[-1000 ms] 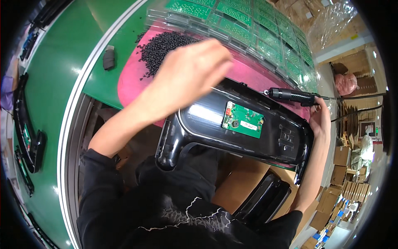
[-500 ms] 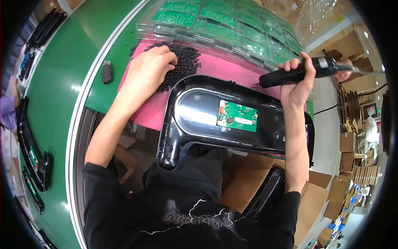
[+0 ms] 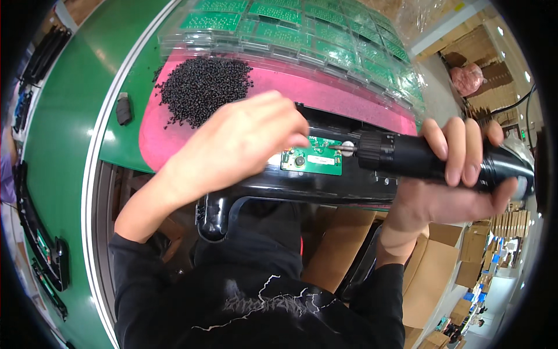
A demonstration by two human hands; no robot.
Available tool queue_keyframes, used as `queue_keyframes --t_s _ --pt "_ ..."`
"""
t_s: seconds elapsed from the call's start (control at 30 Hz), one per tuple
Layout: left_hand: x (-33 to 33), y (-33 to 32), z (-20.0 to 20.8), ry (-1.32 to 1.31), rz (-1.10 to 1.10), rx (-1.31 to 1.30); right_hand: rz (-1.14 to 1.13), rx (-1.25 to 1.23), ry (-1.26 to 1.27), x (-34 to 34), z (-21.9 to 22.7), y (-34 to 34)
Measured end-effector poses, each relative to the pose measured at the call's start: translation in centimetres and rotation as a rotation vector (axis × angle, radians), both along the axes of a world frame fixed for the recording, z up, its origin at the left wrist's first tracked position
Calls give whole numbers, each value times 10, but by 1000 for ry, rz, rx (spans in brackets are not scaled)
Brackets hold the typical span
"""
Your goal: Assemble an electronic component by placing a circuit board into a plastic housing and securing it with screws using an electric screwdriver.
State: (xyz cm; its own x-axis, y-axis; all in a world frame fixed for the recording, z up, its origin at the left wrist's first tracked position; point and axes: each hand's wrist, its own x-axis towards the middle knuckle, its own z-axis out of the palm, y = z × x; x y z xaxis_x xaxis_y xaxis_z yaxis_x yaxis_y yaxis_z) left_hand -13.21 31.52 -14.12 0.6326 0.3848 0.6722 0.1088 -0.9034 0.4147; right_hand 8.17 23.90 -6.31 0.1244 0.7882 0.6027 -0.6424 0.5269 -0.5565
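Note:
My right hand is closed round a black electric screwdriver, held almost level with its bit pointing left over a green circuit board. The board lies in a glossy black plastic housing in front of me. Above the housing's left part is my left hand, blurred, with thumb and fingers drawn together near the board. Whatever those fingertips hold is too small or hidden to make out. Beyond that hand, a heap of small black screws lies on a pink mat.
Clear plastic trays of green circuit boards stand behind the mat. A small dark wrapped object lies on the green table at left. More black housings rest farther left. An open cardboard box stands low at right.
My left hand has left the screw heap and come right and nearer, over the housing. The screwdriver has swung down, its bit now over the circuit board. My view has shifted slightly.

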Motion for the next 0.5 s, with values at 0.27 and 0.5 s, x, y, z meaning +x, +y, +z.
queue_keyframes --t_s 0.27,0.5 --pt "16 -3 -8 21 -50 117 28 70 -118 -5 -8 -4" --pt "21 -12 -6 149 -8 233 32 73 -189 -4 -15 -17"
